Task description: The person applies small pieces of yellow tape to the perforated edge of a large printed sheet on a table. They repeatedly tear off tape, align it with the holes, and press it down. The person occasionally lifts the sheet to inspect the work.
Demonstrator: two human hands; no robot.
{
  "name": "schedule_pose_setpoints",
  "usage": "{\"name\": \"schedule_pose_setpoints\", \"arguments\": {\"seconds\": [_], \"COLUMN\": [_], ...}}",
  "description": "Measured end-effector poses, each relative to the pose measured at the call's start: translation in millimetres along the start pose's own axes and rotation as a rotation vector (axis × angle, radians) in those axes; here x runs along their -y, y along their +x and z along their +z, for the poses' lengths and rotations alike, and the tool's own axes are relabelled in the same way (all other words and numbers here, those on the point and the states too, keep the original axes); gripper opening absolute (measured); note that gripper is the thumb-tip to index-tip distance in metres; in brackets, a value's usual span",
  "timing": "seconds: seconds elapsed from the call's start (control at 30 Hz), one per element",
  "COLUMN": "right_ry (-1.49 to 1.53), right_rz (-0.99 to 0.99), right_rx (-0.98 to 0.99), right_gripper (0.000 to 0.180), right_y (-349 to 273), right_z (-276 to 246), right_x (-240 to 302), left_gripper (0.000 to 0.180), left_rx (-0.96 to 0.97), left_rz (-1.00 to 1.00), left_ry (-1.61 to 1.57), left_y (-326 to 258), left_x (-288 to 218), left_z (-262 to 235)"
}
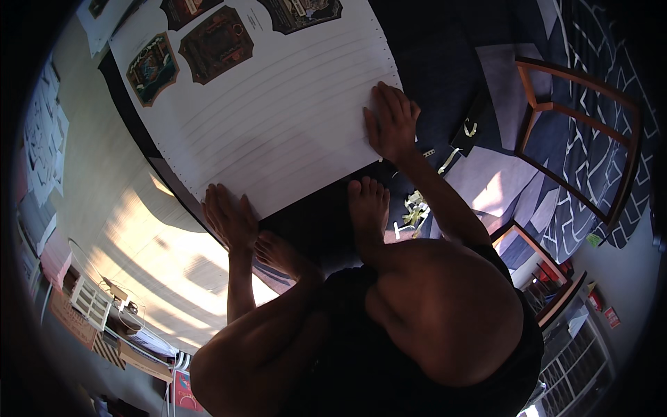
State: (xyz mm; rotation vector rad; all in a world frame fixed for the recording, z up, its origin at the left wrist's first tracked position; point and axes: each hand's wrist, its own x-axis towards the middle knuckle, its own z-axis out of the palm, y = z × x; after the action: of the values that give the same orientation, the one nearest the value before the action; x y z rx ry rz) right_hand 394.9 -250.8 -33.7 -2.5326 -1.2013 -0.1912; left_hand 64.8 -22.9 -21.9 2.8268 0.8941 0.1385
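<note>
Hands: both are lying flat with fingers spread, nothing pinched. The left hand [229, 217] is pressing the sheet's near corner at about 7 o'clock, the right hand [391, 124] is pinning its edge at about 3 o'clock.
Sheet: the big white lined sheet [278, 118] is lying on a dark mat [431, 69] on the floor, with dark printed pictures [215, 43] sitting along its far end at 12 o'clock.
Feet: bare feet [367, 208] are resting just off the near edge.
Risk: I'd guess leaning on one palm is going to skid or crease the paper, honestly.
Clutter: paper scraps [415, 212] are sitting at 4 o'clock, close enough to get dragged under.
</note>
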Motion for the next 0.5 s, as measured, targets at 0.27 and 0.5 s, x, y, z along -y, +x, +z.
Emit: {"name": "schedule_pose_setpoints", "arguments": {"seconds": [0.27, 0.5], "right_ry": [-0.002, 0.004], "right_rz": [-0.008, -0.015], "right_rx": [-0.003, -0.017], "right_gripper": [0.047, 0.048], "right_y": [0.9, -0.4], "right_z": [-0.8, 2.3], "right_x": [-0.1, -0.9], "left_gripper": [0.061, 0.06], "left_rx": [-0.015, -0.001], "left_rz": [0.011, 0.002], "left_ry": [-0.021, -0.033], "left_y": [1.0, -1.8], "left_x": [-0.1, 3.6], "left_z": [0.8, 4.1]}}
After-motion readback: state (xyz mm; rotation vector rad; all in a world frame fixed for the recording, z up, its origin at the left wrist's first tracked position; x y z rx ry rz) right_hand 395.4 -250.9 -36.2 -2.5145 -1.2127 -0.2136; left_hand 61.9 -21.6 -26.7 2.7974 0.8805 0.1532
